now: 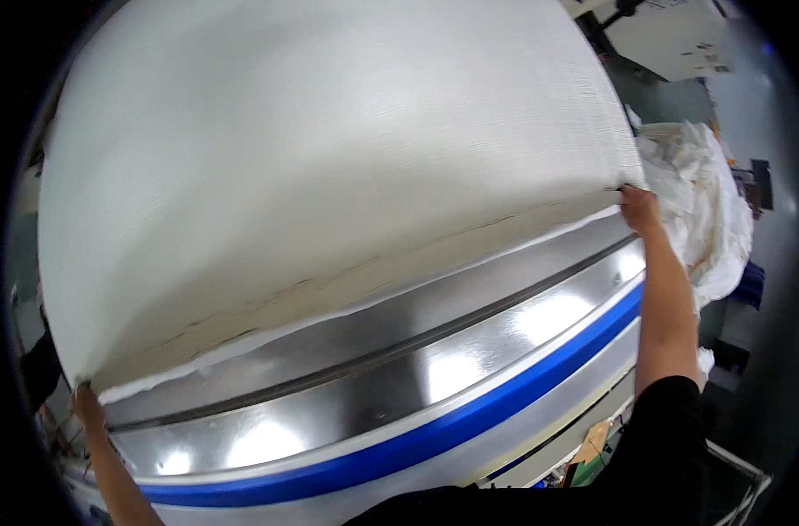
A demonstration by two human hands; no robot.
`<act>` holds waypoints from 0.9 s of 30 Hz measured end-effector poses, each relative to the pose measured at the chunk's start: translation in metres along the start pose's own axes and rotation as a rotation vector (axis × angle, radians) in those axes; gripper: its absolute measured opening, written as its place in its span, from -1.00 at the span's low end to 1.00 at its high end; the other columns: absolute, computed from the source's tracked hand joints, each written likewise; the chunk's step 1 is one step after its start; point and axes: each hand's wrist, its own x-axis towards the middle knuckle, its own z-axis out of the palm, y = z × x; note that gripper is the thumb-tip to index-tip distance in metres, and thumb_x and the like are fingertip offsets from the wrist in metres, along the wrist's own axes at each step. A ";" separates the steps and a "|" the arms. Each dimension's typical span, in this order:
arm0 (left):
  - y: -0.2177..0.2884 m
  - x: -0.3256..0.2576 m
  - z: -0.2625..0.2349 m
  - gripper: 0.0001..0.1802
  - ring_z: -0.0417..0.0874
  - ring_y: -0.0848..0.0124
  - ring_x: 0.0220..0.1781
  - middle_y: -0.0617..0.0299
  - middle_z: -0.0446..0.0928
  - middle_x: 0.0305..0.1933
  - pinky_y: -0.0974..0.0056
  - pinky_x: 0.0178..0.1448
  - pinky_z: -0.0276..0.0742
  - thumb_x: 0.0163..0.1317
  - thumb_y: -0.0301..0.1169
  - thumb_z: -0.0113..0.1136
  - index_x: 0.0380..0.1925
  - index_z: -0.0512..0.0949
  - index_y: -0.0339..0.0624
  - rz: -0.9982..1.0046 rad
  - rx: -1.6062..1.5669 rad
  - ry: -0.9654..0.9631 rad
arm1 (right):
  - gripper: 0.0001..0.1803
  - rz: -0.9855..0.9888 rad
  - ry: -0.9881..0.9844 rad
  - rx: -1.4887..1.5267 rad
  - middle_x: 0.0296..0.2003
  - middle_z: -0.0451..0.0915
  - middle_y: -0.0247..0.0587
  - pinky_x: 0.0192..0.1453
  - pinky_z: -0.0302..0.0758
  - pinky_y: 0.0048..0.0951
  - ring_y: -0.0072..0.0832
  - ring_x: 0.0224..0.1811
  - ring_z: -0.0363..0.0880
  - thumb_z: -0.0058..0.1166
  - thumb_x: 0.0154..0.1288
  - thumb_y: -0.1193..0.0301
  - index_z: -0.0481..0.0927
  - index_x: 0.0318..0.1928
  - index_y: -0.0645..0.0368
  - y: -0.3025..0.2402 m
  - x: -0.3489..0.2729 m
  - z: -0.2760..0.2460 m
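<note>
A wide sheet of white fabric (347,131) with fine ripples spreads away from me over a long surface. Its near edge runs slantwise, lower on the left, with a creased, shadowed band beside a thin white border. At the near left corner, my left hand (85,405) is closed on the fabric's edge. My right hand (638,209) pinches the near right corner, its arm stretched forward. Both hands' fingertips are partly hidden by the cloth.
A shiny metal strip (364,399) with a dark groove lies along the near side, bordered by a blue band (435,431). Crumpled white material (698,206) is heaped at the right. A white panel (667,39) stands at the upper right, and a brown board (591,443) sits low right.
</note>
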 end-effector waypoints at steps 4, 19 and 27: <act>0.113 0.016 -0.082 -0.60 0.42 0.22 0.23 0.10 0.47 0.15 0.05 0.43 0.07 0.33 -0.41 -0.13 0.17 0.40 0.02 0.004 0.015 -0.340 | -0.66 -0.008 0.114 0.186 -0.18 0.65 -0.20 0.00 0.51 -0.27 -0.23 -0.13 0.62 -0.08 0.22 0.42 0.60 -0.03 -0.14 0.052 -0.048 -0.036; 0.058 -0.146 -0.157 -0.57 0.55 0.17 0.06 0.11 0.59 -0.05 0.04 0.31 0.24 0.07 -0.58 -0.02 -0.06 0.58 0.04 0.157 0.131 -0.517 | -0.53 -0.240 0.030 0.198 -0.08 0.59 -0.08 0.10 0.40 -0.16 -0.06 0.00 0.50 0.05 0.00 0.57 0.54 0.01 0.07 0.182 -0.165 0.011; 0.092 -0.240 -0.073 -0.61 0.48 0.25 0.22 0.15 0.53 0.11 -0.06 0.41 0.13 0.02 -0.50 0.11 -0.09 0.60 0.02 0.425 0.337 -0.998 | -0.63 -0.308 -0.373 -0.119 -0.17 0.63 -0.13 0.05 0.48 -0.18 -0.21 -0.08 0.58 0.05 -0.01 0.45 0.63 -0.10 -0.02 0.106 -0.243 0.037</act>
